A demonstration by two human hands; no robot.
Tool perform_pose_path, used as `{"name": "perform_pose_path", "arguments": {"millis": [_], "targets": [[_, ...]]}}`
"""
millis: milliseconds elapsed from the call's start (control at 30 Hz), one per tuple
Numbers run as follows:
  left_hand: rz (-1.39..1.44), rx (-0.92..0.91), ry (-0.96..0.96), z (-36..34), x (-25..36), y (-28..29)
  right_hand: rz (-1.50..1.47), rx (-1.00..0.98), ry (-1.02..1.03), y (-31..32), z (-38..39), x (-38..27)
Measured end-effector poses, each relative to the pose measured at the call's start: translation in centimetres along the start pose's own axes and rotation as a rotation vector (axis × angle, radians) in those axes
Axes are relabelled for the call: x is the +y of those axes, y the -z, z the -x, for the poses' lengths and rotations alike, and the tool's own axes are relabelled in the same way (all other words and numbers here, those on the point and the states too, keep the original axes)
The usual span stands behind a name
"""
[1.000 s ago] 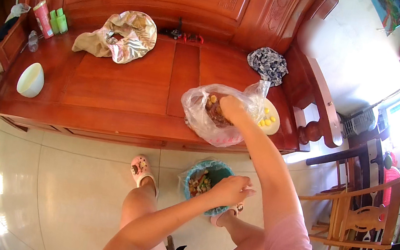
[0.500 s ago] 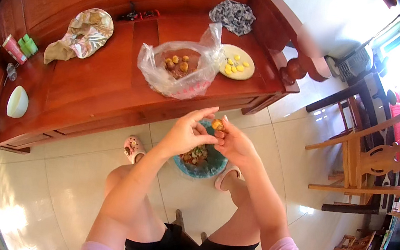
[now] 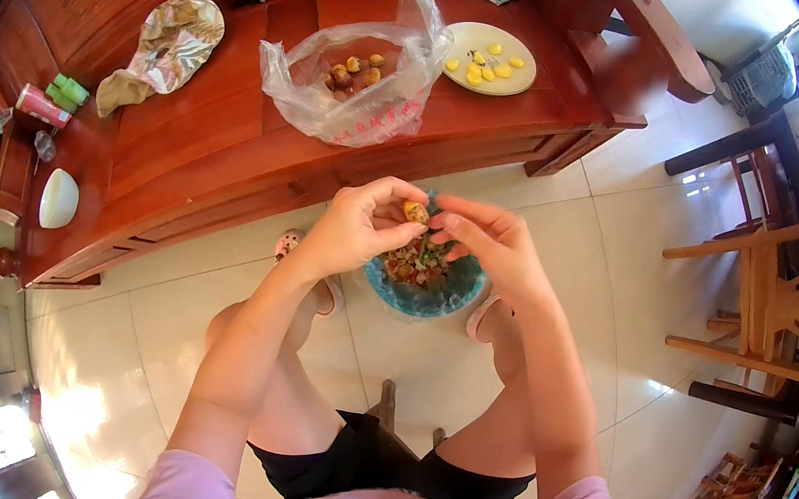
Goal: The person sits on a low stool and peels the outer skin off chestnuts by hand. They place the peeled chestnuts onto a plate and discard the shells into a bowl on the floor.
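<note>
Head view, clock directions taken from the small yellow-brown piece (image 3: pixel 415 211): it is pinched between the left hand's (image 3: pixel 358 231) thumb and fingers. The right hand (image 3: pixel 496 247) sits at three o'clock, fingers bent toward it; whether that grip touches, I cannot tell. The bin (image 3: pixel 424 305) of scraps lies below, toward five o'clock, probably to catch droppings. On the desk (image 3: pixel 222 140), an open plastic bag (image 3: pixel 361 121) of brown pieces at eleven and a plate (image 3: pixel 515 81) of yellow pieces (image 3: pixel 488 73) at one seem placed for easy reach.
</note>
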State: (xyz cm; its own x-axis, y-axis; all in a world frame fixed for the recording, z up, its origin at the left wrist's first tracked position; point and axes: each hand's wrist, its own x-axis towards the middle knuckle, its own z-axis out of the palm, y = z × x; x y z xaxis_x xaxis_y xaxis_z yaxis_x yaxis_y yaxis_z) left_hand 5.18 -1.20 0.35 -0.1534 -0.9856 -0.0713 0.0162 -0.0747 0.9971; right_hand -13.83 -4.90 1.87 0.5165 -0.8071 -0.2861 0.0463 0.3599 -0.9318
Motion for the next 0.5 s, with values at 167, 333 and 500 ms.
{"name": "perform_pose_path", "arguments": {"millis": [167,333,500], "targets": [[-0.169,-0.003,-0.166,-0.8,-0.3,-1.1,0.15,-0.009,0.016,0.3,-0.3,0.8],[-0.44,0.015,-0.198,-0.9,-0.2,-1.5,0.238,-0.036,0.036,0.8,-0.4,0.6],[-0.545,0.028,-0.269,-0.8,-0.3,-2.0,0.441,0.0,0.24,1.3,-1.3,1.8]]}}
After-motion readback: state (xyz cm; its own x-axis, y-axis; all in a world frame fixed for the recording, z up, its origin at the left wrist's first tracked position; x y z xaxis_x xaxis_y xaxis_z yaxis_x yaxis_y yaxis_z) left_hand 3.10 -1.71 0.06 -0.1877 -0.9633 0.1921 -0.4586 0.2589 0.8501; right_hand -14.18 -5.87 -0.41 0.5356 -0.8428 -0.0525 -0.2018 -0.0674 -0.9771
